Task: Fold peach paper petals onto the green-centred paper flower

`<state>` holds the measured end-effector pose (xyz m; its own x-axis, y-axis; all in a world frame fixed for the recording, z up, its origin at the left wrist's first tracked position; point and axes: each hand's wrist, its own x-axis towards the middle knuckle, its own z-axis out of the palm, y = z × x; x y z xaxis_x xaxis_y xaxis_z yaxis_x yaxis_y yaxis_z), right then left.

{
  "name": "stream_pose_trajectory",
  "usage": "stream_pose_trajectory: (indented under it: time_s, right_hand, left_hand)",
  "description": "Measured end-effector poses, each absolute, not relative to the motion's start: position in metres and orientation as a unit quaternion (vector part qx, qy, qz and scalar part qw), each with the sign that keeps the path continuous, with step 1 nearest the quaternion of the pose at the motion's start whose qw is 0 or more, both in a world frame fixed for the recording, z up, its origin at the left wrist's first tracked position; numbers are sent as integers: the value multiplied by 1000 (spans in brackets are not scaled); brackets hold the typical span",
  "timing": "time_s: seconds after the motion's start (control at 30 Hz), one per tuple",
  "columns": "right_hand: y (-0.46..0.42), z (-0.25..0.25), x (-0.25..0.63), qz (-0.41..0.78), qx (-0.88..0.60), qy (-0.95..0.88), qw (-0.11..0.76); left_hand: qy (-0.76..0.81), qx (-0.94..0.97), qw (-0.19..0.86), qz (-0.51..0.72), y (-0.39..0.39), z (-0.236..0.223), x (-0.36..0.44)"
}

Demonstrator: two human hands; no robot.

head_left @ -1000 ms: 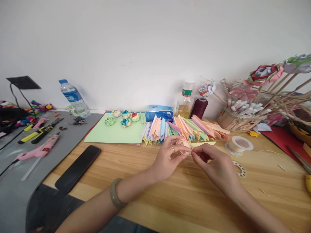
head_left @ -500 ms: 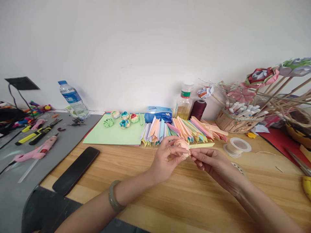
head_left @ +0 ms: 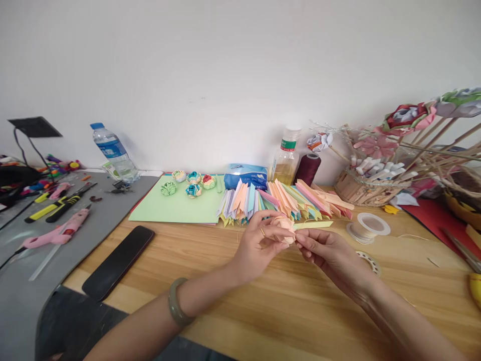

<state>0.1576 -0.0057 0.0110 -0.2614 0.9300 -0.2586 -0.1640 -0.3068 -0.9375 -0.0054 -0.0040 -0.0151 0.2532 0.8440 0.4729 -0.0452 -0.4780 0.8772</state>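
Observation:
A peach folded-paper flower (head_left: pixel 286 229) is held in my left hand (head_left: pixel 262 244), with the fingers curled around its side and the thumb below. Close on the right, my right hand (head_left: pixel 322 248) pinches at the flower's edge; what lies between thumb and forefinger is too small to make out. Just behind the hands are bundles of pleated paper strips (head_left: pixel 246 203) in several colours and a yellow-green strip (head_left: pixel 315 225). A spool of pale thread (head_left: pixel 368 226) stands to the right of my right hand, and a white ring with holes (head_left: pixel 369 260) lies partly behind that wrist.
Several finished paper flowers (head_left: pixel 193 191) rest on green paper (head_left: pixel 173 213). A phone (head_left: pixel 118 263), a pink glue gun (head_left: pixel 62 230) and a water bottle (head_left: pixel 114 150) are on the left. At right stand a basket (head_left: pixel 370 190) and scissors (head_left: pixel 460 250). A maroon thread cone (head_left: pixel 307 170) stands behind.
The view has shifted slightly. More of the white ring shows behind my right wrist. Both hands keep nearly the same hold at the flower.

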Motion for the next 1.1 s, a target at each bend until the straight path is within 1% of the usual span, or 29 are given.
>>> stream_pose_trajectory:
  time_s: [0.13,0.33,0.43,0.63,0.8,1.1]
  right_hand:
    - [-8,11,155,620,-481,-466,409]
    - [-12,19,155,528,-499,-577,373]
    - [-12,22,156,500,-509,-600,362]
    - [-13,23,156,506,-516,-578,378]
    - [-12,19,157,524,-505,-572,379]
    - [-11,23,158,496,-493,-622,352]
  left_hand:
    - [301,674,415,532,-4,-14,-6]
    - [314,669,418,528,-2,-16,-6]
    - [315,665,428,524,-3,-15,-6]
    - [297,665,446,521,-3,-13,-6]
    - [282,670,439,528,-3,-13,-5]
    - [289,699,367,542,-1,-13,-6]
